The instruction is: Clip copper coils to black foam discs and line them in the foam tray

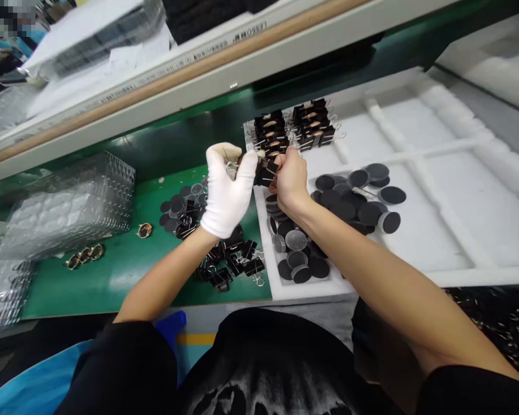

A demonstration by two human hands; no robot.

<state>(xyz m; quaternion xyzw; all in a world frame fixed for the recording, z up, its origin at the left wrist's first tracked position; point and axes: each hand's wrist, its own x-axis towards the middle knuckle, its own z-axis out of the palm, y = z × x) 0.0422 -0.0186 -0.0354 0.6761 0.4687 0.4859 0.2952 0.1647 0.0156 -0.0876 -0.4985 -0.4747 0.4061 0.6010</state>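
Note:
My left hand, in a white glove, is closed at the near left corner of the white foam tray. Its thumb and fingertips pinch one side of a black binder clip. From the other side my bare right hand grips the same clip, fingers curled. A small ring-shaped piece shows in the left palm, too small to name. Just beyond, rows of binder clips stand clamped on gold-rimmed round pieces. Under my left wrist lies a pile of loose binder clips.
Black discs lie heaped in the tray, with more discs in its near compartment. Gold-rimmed round pieces rest on the green table. Clear plastic trays are stacked left. A shelf edge crosses above the table.

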